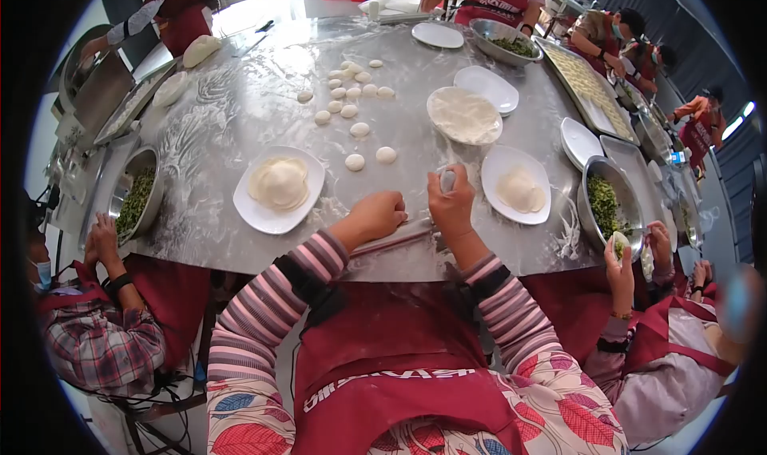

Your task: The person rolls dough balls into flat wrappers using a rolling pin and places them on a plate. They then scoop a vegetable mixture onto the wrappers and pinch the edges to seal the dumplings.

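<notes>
My left hand (375, 218) is closed low over the floury metal table, its fingertips curled under and hidden. Just right of it, my right hand (453, 203) is raised a little in a fist, with a greyish bit showing at the top that I cannot make out. Between my wrists, near the table edge, lies a thin reddish-brown rod (391, 246). Several small dough pieces (354, 162) are scattered ahead of my hands. A white plate with stacked round dough wrappers (278, 183) stands to the left, and another plate holds more wrappers (521, 190) to the right.
A bowl of flour (463, 115) sits beyond my right hand. Metal bowls of chopped green filling (605, 203) stand at both sides. At right a person's hand (619, 271) holds a filled wrapper. A long tray of dumplings (587, 87) lies at far right.
</notes>
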### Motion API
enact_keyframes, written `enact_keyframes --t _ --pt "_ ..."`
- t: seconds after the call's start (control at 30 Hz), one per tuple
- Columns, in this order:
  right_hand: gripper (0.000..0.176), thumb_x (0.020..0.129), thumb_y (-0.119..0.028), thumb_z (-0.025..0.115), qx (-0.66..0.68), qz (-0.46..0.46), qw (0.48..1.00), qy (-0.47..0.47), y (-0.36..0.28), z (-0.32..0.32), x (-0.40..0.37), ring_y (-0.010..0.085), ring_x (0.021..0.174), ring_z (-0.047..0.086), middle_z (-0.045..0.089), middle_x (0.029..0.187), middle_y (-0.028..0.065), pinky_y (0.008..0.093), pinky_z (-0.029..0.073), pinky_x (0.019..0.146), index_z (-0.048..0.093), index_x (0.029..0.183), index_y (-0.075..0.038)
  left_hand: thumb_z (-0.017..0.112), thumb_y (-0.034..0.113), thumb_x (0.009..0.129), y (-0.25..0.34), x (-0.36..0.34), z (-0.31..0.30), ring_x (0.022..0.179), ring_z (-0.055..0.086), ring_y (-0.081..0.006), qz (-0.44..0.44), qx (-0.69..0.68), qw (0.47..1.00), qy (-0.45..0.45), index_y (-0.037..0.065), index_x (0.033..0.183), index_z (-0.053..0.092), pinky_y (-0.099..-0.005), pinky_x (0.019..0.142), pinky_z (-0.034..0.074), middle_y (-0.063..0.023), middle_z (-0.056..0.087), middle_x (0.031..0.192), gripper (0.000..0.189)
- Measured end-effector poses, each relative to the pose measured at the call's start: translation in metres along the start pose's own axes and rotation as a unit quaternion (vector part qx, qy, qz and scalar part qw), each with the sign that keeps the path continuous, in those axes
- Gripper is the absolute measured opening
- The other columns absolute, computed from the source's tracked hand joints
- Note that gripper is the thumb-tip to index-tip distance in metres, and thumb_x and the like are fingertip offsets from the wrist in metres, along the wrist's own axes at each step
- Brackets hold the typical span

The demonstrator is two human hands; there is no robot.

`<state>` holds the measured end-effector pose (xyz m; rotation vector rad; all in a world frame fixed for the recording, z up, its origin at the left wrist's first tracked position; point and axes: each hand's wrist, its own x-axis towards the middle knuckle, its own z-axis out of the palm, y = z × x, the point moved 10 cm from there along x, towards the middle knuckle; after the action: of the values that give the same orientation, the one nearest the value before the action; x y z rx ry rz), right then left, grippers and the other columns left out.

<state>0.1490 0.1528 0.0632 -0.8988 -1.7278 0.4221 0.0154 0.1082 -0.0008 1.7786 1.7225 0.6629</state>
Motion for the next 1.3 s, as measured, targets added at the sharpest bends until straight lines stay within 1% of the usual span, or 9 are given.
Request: enact_keyframes --t 0.17,0.3,0.5,0.57,0.77,0.93,1.0,1.13,1.3 --pt "0.023 0.074 -0.009 0.066 -0.017 0.000 1.000 -0.014 -0.008 -0.034 -0.032 0.0358 0.053 0.055 0.052 0.059 0.0186 0.0401 0.042 0.049 0.047 0.087 -0.004 0.061 0.013 0.071 -0.007 -0.003 0.001 0.067 0.061 -0.0269 0.001 0.042 0.998 -0.046 0.001 0.078 0.060 -0.0361 0.063 0.047 -0.0147 0.062 0.072 0.014" --pt "0.023 0.074 -0.009 0.066 0.034 0.047 0.998 -0.021 -0.005 -0.036 -0.039 0.0361 0.055 0.055 0.052 0.060 0.0186 0.0403 0.042 0.050 0.047 0.087 -0.004 0.060 0.011 0.071 -0.016 -0.016 0.016 0.066 0.061 -0.0238 -0.019 -0.069 0.992 -0.100 0.001 0.076 0.058 -0.0349 0.062 0.047 -0.0128 0.061 0.069 0.012" --pt "0.023 0.073 -0.008 0.066 0.024 -0.008 1.000 -0.011 0.004 0.007 0.004 0.0349 0.053 0.054 0.052 0.060 0.0182 0.0400 0.042 0.049 0.048 0.087 -0.004 0.058 0.011 0.073 -0.003 0.005 0.001 0.064 0.060 -0.0244 0.033 0.001 0.999 0.004 0.000 0.075 0.058 -0.0361 0.061 0.047 -0.0131 0.061 0.069 0.011" --pt "0.022 0.074 -0.008 0.065 -0.041 -0.036 0.999 0.003 -0.008 -0.015 -0.011 0.0341 0.052 0.053 0.051 0.059 0.0177 0.0395 0.042 0.048 0.048 0.087 -0.004 0.057 0.008 0.072 0.001 0.000 0.007 0.064 0.060 -0.0238 0.043 0.000 0.997 -0.060 0.000 0.075 0.058 -0.0351 0.061 0.047 -0.0128 0.061 0.069 0.009" --pt "0.021 0.074 -0.006 0.063 -0.047 -0.054 0.997 -0.008 -0.017 -0.036 -0.040 0.0321 0.052 0.054 0.052 0.060 0.0169 0.0390 0.042 0.047 0.049 0.090 -0.004 0.054 0.003 0.072 -0.013 -0.020 0.000 0.065 0.060 -0.0215 -0.014 -0.089 0.995 -0.051 0.000 0.074 0.058 -0.0322 0.060 0.047 -0.0115 0.060 0.066 0.005" --pt "0.021 0.074 -0.006 0.063 0.000 0.002 1.000 -0.021 0.003 0.011 0.007 0.0331 0.054 0.055 0.054 0.062 0.0167 0.0383 0.043 0.048 0.049 0.089 -0.003 0.059 0.009 0.074 0.006 0.001 -0.003 0.069 0.060 -0.0291 0.059 0.007 0.998 0.002 0.001 0.078 0.060 -0.0368 0.064 0.046 -0.0161 0.061 0.073 0.009" --pt "0.022 0.073 -0.006 0.064 -0.012 -0.035 0.999 0.000 -0.002 -0.009 -0.007 0.0334 0.054 0.056 0.054 0.063 0.0169 0.0384 0.043 0.048 0.048 0.088 -0.003 0.061 0.012 0.075 0.003 -0.003 0.007 0.071 0.059 -0.0323 0.036 0.022 0.996 -0.081 0.001 0.079 0.061 -0.0387 0.065 0.046 -0.0175 0.061 0.076 0.012" --pt "0.023 0.073 -0.006 0.065 0.055 0.012 0.998 -0.018 -0.013 -0.045 -0.043 0.0345 0.054 0.056 0.054 0.063 0.0169 0.0385 0.043 0.048 0.048 0.088 -0.003 0.060 0.011 0.074 -0.016 -0.016 -0.001 0.072 0.059 -0.0322 -0.008 -0.032 0.999 -0.031 0.001 0.079 0.060 -0.0389 0.065 0.046 -0.0179 0.061 0.075 0.012" --pt "0.020 0.074 -0.007 0.065 -0.008 -0.022 0.999 0.027 -0.010 -0.012 -0.002 0.0342 0.054 0.056 0.052 0.059 0.0166 0.0392 0.042 0.048 0.049 0.087 -0.004 0.057 0.010 0.075 -0.007 -0.002 0.011 0.070 0.060 -0.0311 0.017 0.013 0.999 -0.028 0.000 0.079 0.060 -0.0383 0.065 0.046 -0.0178 0.061 0.073 0.011"
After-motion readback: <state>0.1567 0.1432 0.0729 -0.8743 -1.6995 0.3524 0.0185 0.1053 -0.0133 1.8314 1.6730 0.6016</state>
